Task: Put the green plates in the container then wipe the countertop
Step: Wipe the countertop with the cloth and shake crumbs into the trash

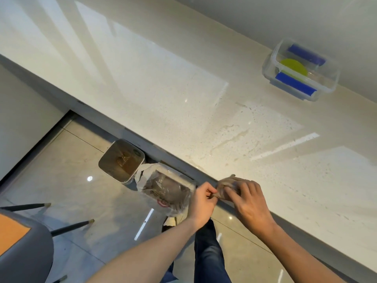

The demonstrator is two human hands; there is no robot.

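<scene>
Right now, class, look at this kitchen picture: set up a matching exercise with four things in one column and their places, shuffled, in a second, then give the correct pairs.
Things:
1. green plate
2. crumpled cloth
3. clear container
4. bin lined with a plastic bag

Places:
A. on the floor below the countertop's edge
B. on the far right of the countertop, near the wall
C. inside the container, between its blue clips
D. at the countertop's near edge, held by the left hand and the right hand

Pairs: 1-C, 2-D, 3-B, 4-A
</scene>
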